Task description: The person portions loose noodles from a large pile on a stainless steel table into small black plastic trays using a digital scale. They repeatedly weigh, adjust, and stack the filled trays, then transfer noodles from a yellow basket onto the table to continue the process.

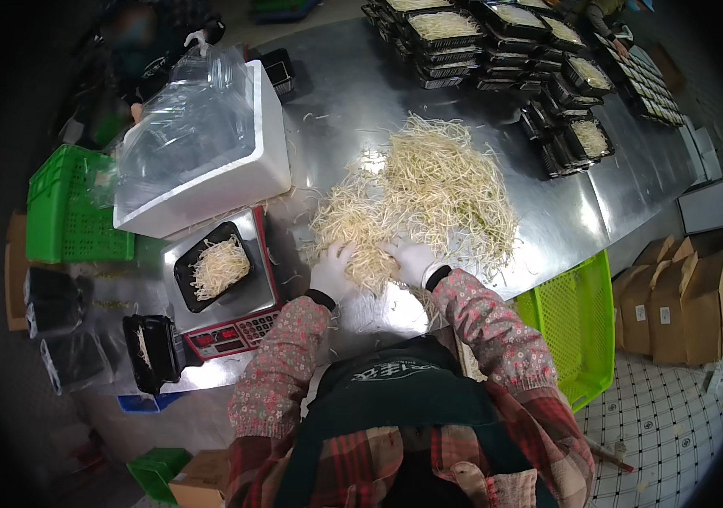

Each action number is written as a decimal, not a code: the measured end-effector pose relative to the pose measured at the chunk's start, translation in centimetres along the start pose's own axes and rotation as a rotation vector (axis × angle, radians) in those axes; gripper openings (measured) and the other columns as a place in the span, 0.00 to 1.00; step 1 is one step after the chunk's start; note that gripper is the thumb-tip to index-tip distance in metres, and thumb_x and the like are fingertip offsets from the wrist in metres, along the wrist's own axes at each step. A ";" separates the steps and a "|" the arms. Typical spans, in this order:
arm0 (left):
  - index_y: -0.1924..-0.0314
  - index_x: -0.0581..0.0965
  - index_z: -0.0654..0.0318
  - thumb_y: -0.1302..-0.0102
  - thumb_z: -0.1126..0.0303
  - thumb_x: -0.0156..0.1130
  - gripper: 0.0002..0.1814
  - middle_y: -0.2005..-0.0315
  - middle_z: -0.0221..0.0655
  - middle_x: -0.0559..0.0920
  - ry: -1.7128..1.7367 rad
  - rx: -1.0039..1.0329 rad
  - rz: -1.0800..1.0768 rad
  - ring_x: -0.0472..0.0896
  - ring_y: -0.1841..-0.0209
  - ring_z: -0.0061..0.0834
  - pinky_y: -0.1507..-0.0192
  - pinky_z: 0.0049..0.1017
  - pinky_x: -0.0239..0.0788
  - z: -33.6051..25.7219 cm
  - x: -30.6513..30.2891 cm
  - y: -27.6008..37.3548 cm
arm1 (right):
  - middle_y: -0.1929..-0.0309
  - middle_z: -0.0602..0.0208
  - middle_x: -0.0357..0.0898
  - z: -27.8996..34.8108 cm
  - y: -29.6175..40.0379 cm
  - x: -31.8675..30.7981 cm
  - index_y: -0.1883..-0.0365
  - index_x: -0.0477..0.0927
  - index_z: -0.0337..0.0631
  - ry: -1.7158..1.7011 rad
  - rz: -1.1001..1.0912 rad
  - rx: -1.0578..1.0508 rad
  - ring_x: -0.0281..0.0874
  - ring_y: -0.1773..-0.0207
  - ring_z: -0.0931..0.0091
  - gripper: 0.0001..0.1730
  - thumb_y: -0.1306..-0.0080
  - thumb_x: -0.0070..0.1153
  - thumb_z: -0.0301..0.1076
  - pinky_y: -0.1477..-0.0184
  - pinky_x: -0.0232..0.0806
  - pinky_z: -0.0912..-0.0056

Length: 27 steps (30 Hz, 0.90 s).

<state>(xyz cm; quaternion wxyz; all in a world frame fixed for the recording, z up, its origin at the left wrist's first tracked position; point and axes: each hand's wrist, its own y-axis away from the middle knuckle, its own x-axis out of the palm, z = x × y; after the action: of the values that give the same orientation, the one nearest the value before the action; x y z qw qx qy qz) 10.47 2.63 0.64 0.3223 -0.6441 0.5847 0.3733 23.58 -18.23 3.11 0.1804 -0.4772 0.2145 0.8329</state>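
Observation:
My left hand [333, 272], in a white glove, presses on the near edge of a pile of bean sprouts [444, 184] on the metal table. Opposite it, my right hand [413, 260], gloved alike, holds the other side of the same clump of sprouts [371, 263]. The fingertips of both hands are partly hidden among the strands. To the left, a black plastic tray [187, 270] with a heap of sprouts [218, 267] in it sits tilted across the plate of a red digital scale [260, 254].
A white foam box [209, 203] with clear plastic lids stands at the left, near a green crate [69, 216]. Stacked filled trays [447, 54] occupy the far side. A lime basket [580, 330] is by my right arm. Other people work beyond the table.

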 end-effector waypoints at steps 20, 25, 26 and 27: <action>0.48 0.78 0.55 0.53 0.76 0.69 0.27 0.55 0.34 0.80 0.171 0.217 -0.176 0.80 0.51 0.39 0.51 0.32 0.75 -0.7 -3.6 7.2 | 0.54 0.48 0.82 -4.7 5.1 -5.8 0.45 0.79 0.40 -0.313 -0.329 0.241 0.81 0.52 0.55 0.31 0.47 0.64 0.43 0.47 0.73 0.59; 0.36 0.72 0.54 0.51 0.69 0.71 0.38 0.41 0.41 0.72 0.100 0.186 -0.039 0.71 0.38 0.44 0.40 0.38 0.67 -5.0 0.8 5.4 | 0.34 0.48 0.68 0.7 2.7 -5.0 0.31 0.67 0.45 -0.223 -0.002 0.248 0.72 0.36 0.56 0.45 0.46 0.68 0.49 0.35 0.66 0.58; 0.34 0.69 0.54 0.51 0.66 0.72 0.42 0.37 0.43 0.68 0.091 0.168 -0.070 0.68 0.36 0.47 0.39 0.40 0.65 -5.1 0.8 5.8 | 0.31 0.48 0.63 0.6 3.2 -4.6 0.29 0.64 0.46 -0.215 -0.039 0.260 0.66 0.32 0.56 0.48 0.46 0.69 0.51 0.32 0.62 0.58; 0.31 0.66 0.54 0.51 0.63 0.73 0.45 0.34 0.45 0.64 0.081 0.156 -0.099 0.64 0.33 0.49 0.37 0.43 0.63 -5.2 0.8 6.5 | 0.27 0.48 0.57 -0.1 3.8 -3.9 0.27 0.61 0.47 -0.206 -0.081 0.276 0.61 0.28 0.55 0.52 0.47 0.70 0.52 0.30 0.59 0.58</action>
<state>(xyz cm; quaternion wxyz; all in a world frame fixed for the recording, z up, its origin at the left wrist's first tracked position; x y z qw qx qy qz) 4.62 -2.90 2.70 0.3657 -0.6597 0.5921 0.2836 23.60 -21.85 7.14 0.2988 -0.3683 0.2879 0.8320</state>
